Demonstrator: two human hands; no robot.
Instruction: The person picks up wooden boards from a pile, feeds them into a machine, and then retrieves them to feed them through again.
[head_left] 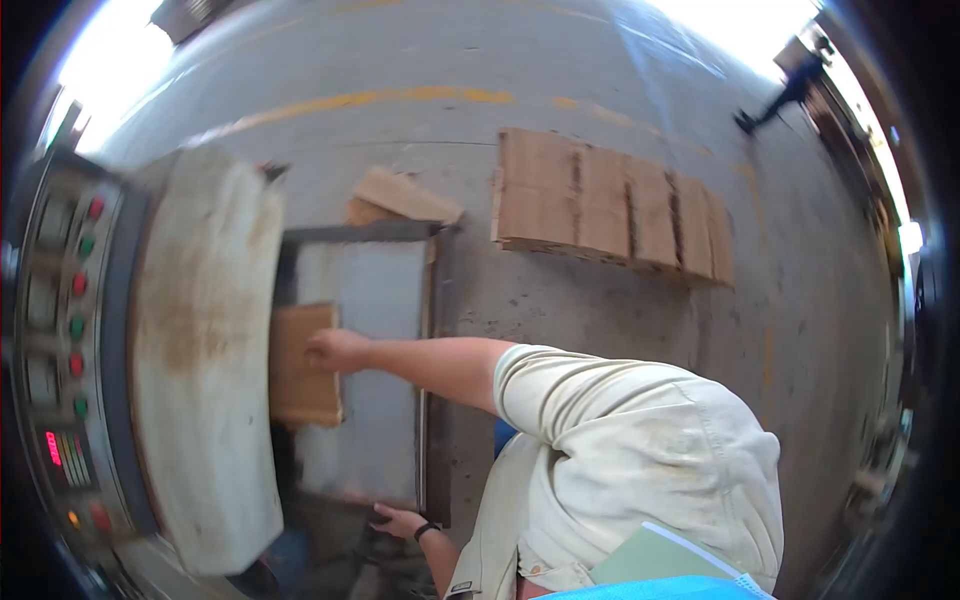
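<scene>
The person's right hand (338, 350) closes its fingers over the near edge of a small flat brown wooden board (300, 375), which lies on the grey metal machine table (380, 300), half under a pale, rust-stained curved guard (200, 340). The step looks like pushing the board in under the guard; the next move calls for a straight, steady push with fingers clear. The left hand (398, 520) rests at the table's lower corner, its grip too dark to tell. The board's far end is hidden, and the control panel of red and green buttons (75, 330) is blurred
</scene>
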